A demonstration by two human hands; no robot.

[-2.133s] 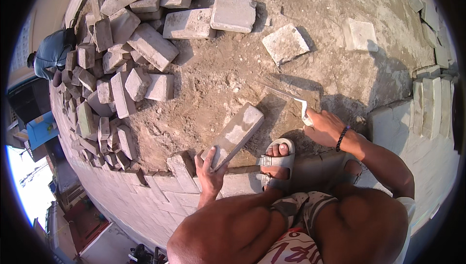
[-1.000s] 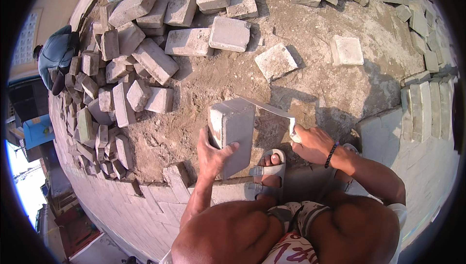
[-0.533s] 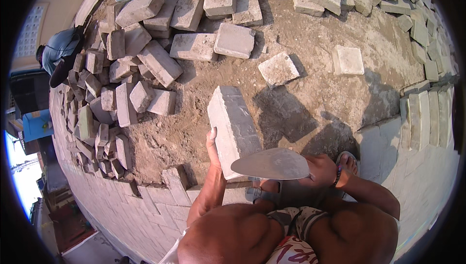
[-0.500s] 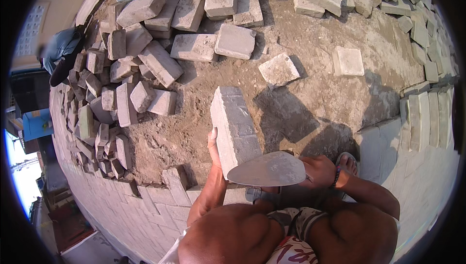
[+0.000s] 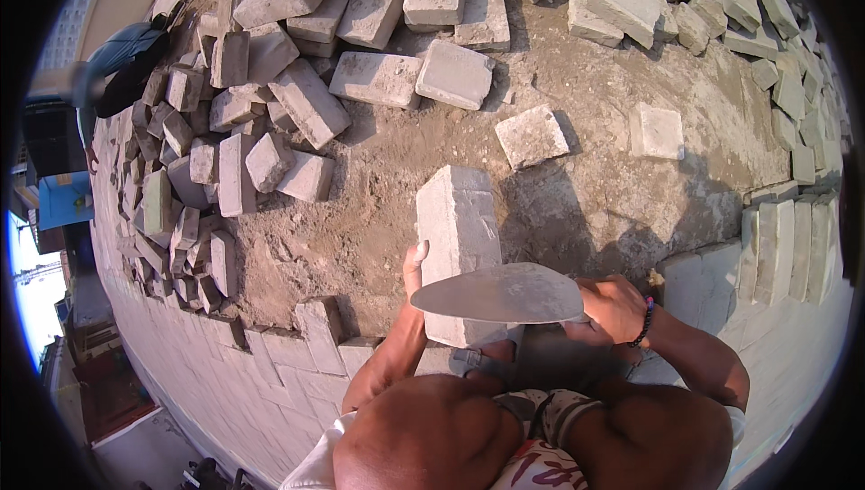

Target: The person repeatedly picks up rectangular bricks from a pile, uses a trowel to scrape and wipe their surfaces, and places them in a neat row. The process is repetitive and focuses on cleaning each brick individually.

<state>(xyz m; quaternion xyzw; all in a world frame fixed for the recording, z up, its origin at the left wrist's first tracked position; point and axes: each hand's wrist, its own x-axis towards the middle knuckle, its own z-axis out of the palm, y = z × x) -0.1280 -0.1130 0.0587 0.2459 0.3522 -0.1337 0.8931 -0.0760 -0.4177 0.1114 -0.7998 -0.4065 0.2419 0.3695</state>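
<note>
My left hand (image 5: 414, 272) grips a long grey paving block (image 5: 458, 220) by its left side; the thumb shows, the other fingers are hidden behind it. The block is held up lengthwise in front of me, above the sandy ground. My right hand (image 5: 614, 308) is closed round the handle of a trowel (image 5: 500, 294), and most of the handle is hidden in the fist. The trowel's flat grey blade lies across the lower part of the block. Whether the blade touches it I cannot tell. A beaded bracelet (image 5: 643, 323) circles my right wrist.
Loose blocks lie in a heap (image 5: 243, 161) at the left and along the far side. Two single blocks (image 5: 533, 137) sit on the bare sandy soil (image 5: 378, 193). Laid paving (image 5: 288, 377) borders the near left; upright blocks (image 5: 784, 251) line the right. Another person (image 5: 126, 67) is far left.
The block in my left hand has turned, with more of its broad face toward me. The trowel blade has moved up and right across it. My view has shifted slightly.
</note>
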